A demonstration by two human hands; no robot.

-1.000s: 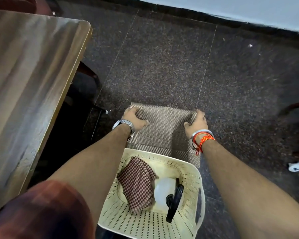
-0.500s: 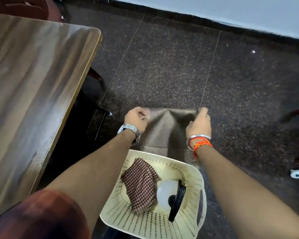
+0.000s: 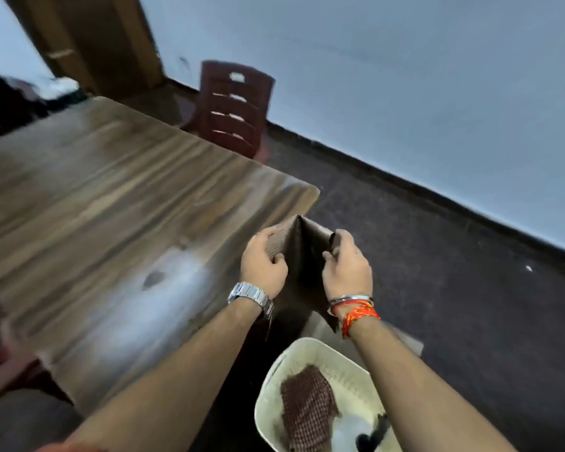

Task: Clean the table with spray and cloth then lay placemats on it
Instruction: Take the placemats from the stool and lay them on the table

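Pinching grip on both sides: my left hand (image 3: 263, 264) and right hand (image 3: 346, 272) each hold a top edge of the woven placemat (image 3: 302, 243). It is bent into a ridge between them and hangs down past my wrists. It is just beside the corner of the table (image 3: 111, 207), which spreads toward 9 o'clock. At 6 o'clock from my grip, the cream basket (image 3: 346, 360) holds the checked cloth (image 3: 307, 406) and a blurred spray bottle (image 3: 348, 433). A dark red chair (image 3: 234, 106) stands at 11 o'clock, beyond the table.

Bare forearms, silver metal watch (image 3: 250, 296) on left wrist, silver bangle (image 3: 351, 300) and orange-red thread (image 3: 361, 316) on right
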